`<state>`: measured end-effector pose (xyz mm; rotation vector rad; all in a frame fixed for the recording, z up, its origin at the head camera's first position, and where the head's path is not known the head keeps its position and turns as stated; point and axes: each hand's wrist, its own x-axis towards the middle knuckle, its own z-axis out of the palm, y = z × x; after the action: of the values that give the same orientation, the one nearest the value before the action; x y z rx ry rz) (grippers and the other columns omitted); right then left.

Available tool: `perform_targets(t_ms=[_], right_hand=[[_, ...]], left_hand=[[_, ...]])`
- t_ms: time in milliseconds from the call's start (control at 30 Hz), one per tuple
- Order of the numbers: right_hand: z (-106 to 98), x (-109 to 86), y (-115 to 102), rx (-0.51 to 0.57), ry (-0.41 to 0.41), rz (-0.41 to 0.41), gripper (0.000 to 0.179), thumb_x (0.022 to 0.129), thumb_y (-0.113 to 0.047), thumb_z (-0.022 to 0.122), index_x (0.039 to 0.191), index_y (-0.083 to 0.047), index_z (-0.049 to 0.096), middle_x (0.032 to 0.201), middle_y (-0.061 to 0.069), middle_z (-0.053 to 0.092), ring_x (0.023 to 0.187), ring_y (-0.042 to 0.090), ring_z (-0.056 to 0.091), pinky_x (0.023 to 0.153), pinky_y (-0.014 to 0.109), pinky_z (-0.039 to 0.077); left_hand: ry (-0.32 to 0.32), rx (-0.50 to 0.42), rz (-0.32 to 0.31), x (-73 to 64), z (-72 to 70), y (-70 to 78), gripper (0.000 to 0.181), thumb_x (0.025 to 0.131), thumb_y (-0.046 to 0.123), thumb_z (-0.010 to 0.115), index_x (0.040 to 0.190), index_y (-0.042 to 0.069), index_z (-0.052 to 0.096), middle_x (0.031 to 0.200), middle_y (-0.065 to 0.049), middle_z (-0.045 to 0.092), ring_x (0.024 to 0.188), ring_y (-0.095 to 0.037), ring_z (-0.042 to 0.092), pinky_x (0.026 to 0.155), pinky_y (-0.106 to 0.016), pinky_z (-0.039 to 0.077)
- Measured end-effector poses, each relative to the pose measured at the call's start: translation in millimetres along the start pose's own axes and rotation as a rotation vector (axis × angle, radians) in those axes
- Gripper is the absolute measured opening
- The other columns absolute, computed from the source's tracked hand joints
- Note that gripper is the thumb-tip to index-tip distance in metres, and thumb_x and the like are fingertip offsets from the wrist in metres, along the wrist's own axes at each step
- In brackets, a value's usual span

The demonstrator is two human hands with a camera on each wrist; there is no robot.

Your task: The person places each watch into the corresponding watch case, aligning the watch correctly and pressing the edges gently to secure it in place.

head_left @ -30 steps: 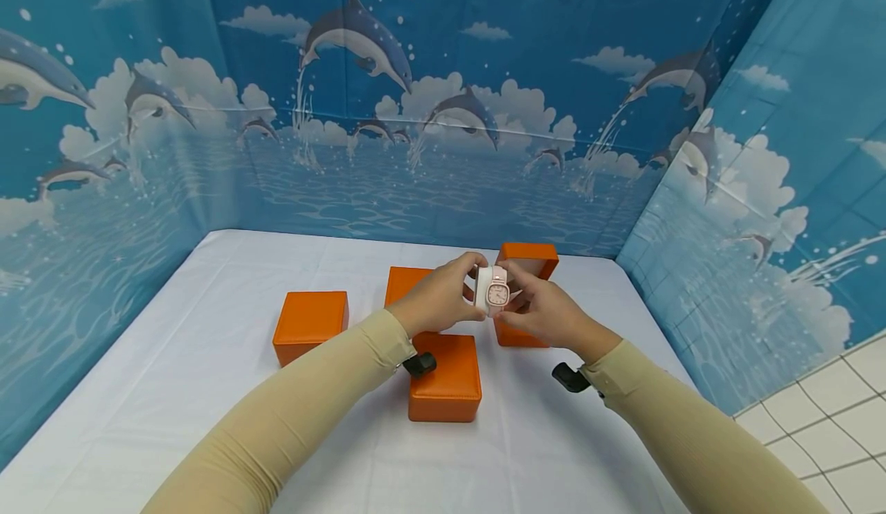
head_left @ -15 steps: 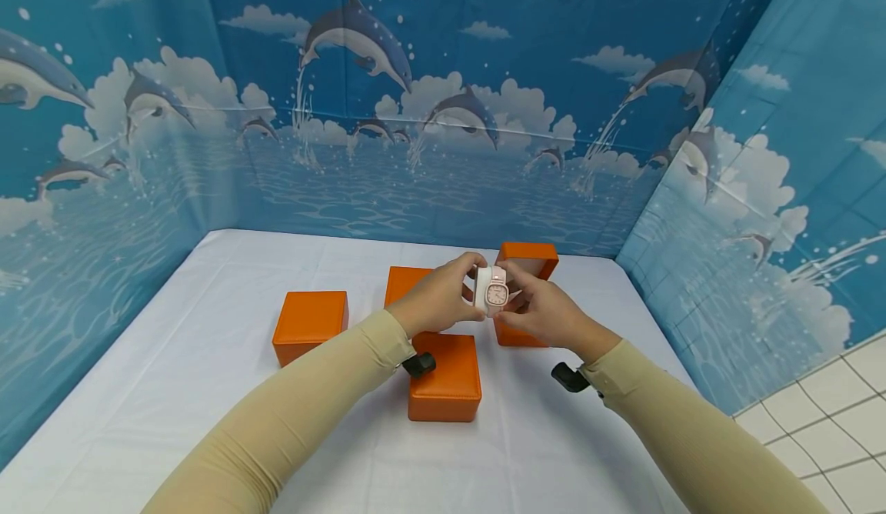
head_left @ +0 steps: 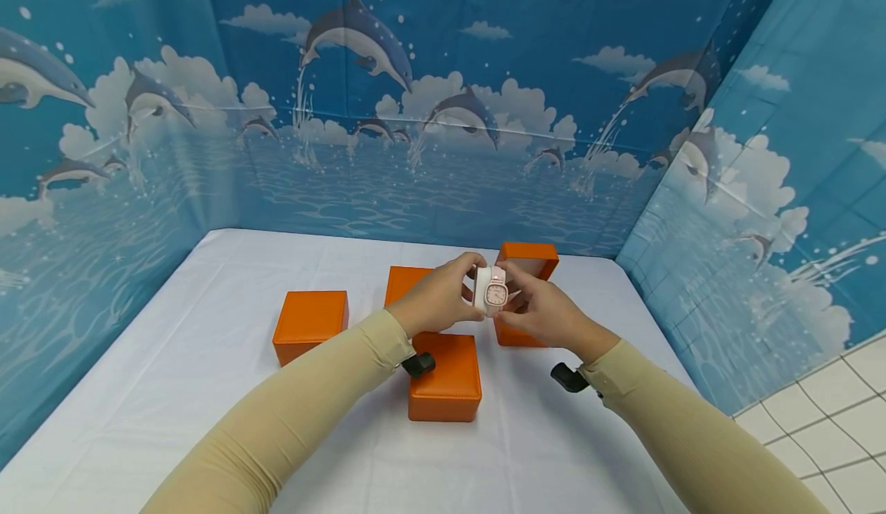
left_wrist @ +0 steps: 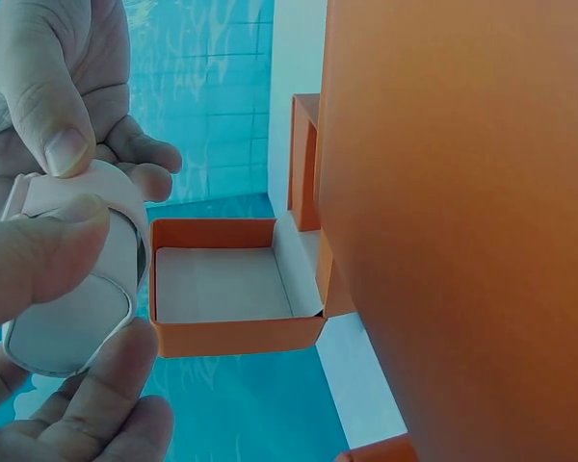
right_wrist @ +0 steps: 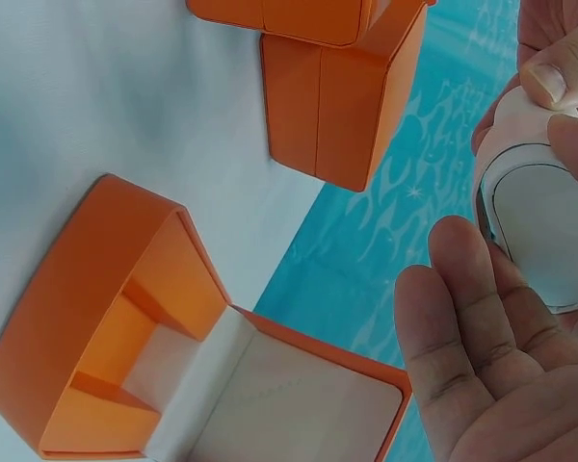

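Note:
A pink wristwatch (head_left: pixel 496 294) with a squarish face is wrapped round a white watch cushion (head_left: pixel 482 287). Both are held up over the table, the dial turned toward the head camera. From the left, my left hand (head_left: pixel 443 295) grips the cushion between thumb and fingers. My right hand (head_left: pixel 548 312) pinches the watch strap from the other side. The wrist views show the cushion's pale rounded end (left_wrist: pixel 67 325) between the thumbs and fingers. Behind my right hand stands an orange box (right_wrist: pixel 82 318) with its lid raised, white-lined inside; the head view hides part of it.
Three closed orange boxes sit on the white-covered table (head_left: pixel 228 298): one at the left (head_left: pixel 311 318), a box partly behind my left hand (head_left: pixel 407 283), and a nearer box (head_left: pixel 445 391) below my left wrist. Dolphin-printed curtains (head_left: pixel 415 175) surround the table.
The watch face has shifted very slightly to the left. Both hands keep their hold, and the boxes stay where they were.

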<state>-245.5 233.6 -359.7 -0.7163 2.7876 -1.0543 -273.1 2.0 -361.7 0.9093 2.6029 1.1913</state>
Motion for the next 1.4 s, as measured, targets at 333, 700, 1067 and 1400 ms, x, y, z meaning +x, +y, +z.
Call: perform_targets(t_ms=[333, 700, 1067, 1400], right_hand=[[0.6, 0.2, -1.5, 0.004, 0.007, 0.0, 0.075, 0.098, -0.016, 0.077, 0.161, -0.013, 0.036, 0.129, 0.017, 0.065, 0.109, 0.028, 0.068, 0.091, 0.041, 0.063], [1.2, 0.8, -1.3, 0.008, 0.013, -0.007, 0.074, 0.098, -0.015, 0.077, 0.161, -0.013, 0.037, 0.129, 0.018, 0.065, 0.108, 0.027, 0.069, 0.092, 0.042, 0.063], [0.6, 1.0, -3.1, 0.007, 0.012, 0.011, 0.074, 0.097, -0.015, 0.077, 0.16, -0.015, 0.038, 0.128, 0.017, 0.065, 0.105, 0.026, 0.069, 0.092, 0.043, 0.063], [0.0, 1.2, -3.5, -0.002, 0.007, 0.012, 0.074, 0.097, -0.014, 0.077, 0.16, -0.015, 0.038, 0.126, 0.017, 0.065, 0.103, 0.025, 0.07, 0.092, 0.042, 0.063]], left_hand=[[0.0, -0.012, -0.007, -0.6, -1.1, 1.2, 0.078, 0.088, 0.016, 0.088, 0.151, 0.019, 0.042, 0.134, -0.004, 0.06, 0.104, -0.014, 0.067, 0.088, -0.03, 0.06], [-0.009, -0.029, 0.003, -0.4, -1.7, 0.0, 0.077, 0.088, 0.016, 0.087, 0.15, 0.019, 0.042, 0.134, -0.004, 0.06, 0.104, -0.014, 0.067, 0.089, -0.029, 0.06], [-0.009, -0.029, 0.0, -0.5, -2.2, 0.5, 0.077, 0.088, 0.016, 0.087, 0.15, 0.019, 0.041, 0.134, -0.005, 0.06, 0.104, -0.013, 0.068, 0.088, -0.03, 0.06], [-0.009, -0.03, -0.007, 0.4, -1.7, -0.5, 0.078, 0.088, 0.016, 0.088, 0.15, 0.019, 0.041, 0.134, -0.004, 0.06, 0.106, -0.014, 0.068, 0.088, -0.029, 0.06]])
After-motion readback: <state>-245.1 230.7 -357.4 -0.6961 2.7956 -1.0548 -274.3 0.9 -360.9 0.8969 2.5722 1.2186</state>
